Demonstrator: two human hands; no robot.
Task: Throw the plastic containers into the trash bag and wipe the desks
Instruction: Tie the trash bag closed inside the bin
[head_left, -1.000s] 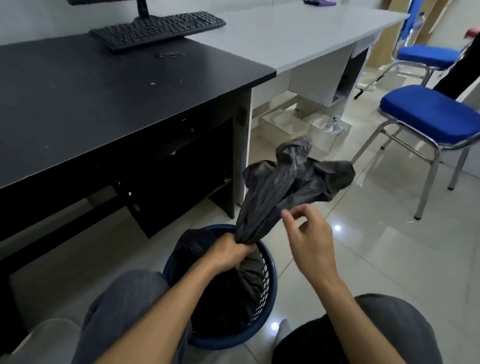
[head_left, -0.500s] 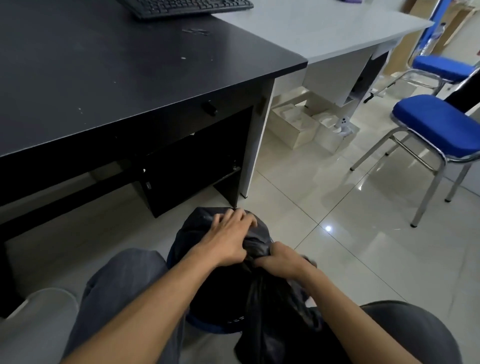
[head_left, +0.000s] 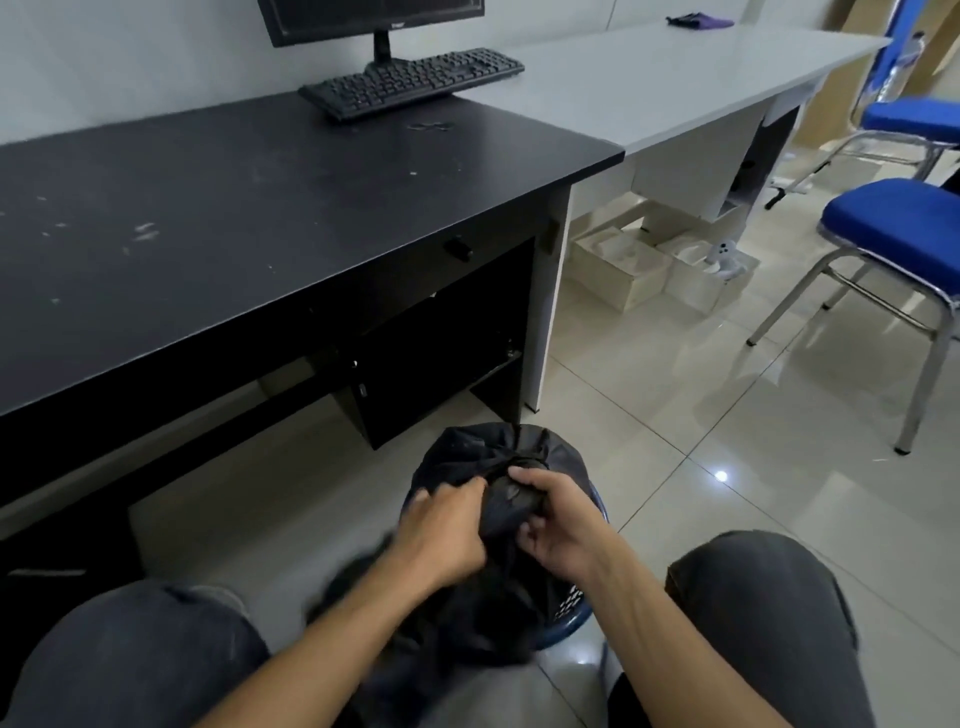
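- Down low, the left hand (head_left: 441, 530) clutches the black trash bag (head_left: 467, 452), fingers curled into it.
- Fingers of the right hand (head_left: 561, 525) pinch its gathered top, over the blue basket (head_left: 574, 621).

The trash bag (head_left: 467, 452) hides most of the blue basket (head_left: 571, 621); the top edge crops the monitor (head_left: 363, 15).

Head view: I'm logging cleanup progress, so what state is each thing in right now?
trash bag: in the basket, mouth bunched together
left hand: grips the bag
right hand: grips the bunched mouth
basket: upright on the floor, lined with the bag
black desk: speckled with pale marks
drawer: closed
monitor: screen dark
purple cloth: lying crumpled on the white desk
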